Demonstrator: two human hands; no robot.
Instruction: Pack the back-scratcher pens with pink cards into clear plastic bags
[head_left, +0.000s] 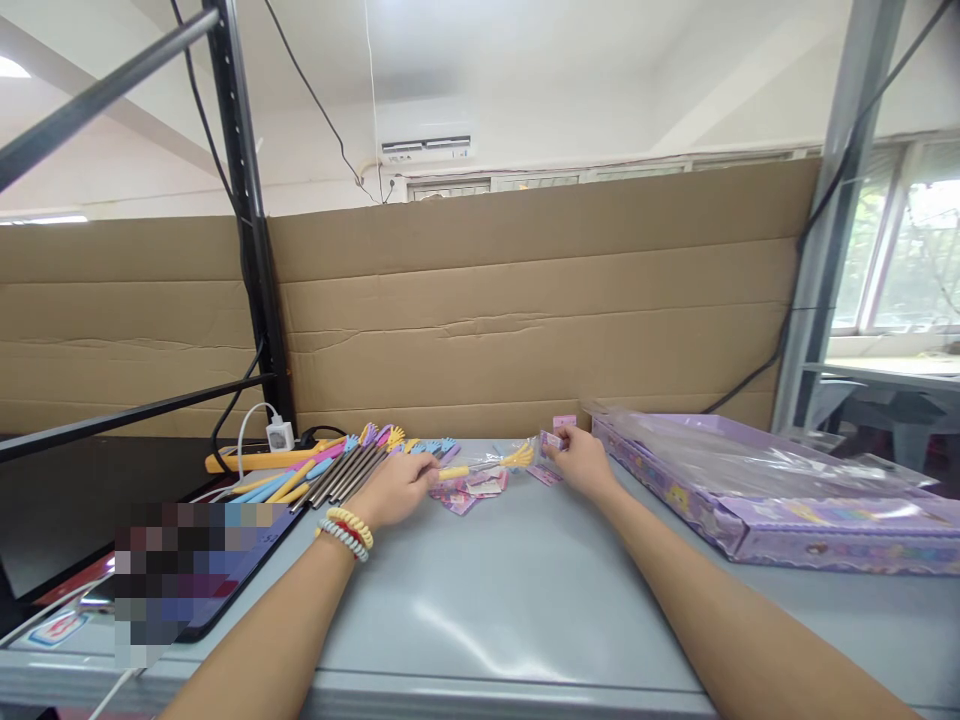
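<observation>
A yellow back scratcher (517, 456) with a claw-shaped head lies in a clear plastic sleeve between my hands. My left hand (397, 485), wearing beaded bracelets, is closed around its handle end. At the sleeve's other end, my right hand (579, 460) pinches a small pink-purple card (551, 440); whether the card is inside the sleeve I cannot tell. Several printed pink cards (472, 487) lie beneath the sleeve on the grey table (510, 590). Left of my left hand is a row of back scratchers (349, 470) with metal rods and coloured heads and handles.
On the right stands a purple printed box (810, 535) with clear plastic sleeves (720, 455) on it. A tablet-like device (247, 560), partly pixelated, lies at left. Behind it are a white charger (280, 434) and cables. A cardboard wall (525, 310) closes the back between metal posts.
</observation>
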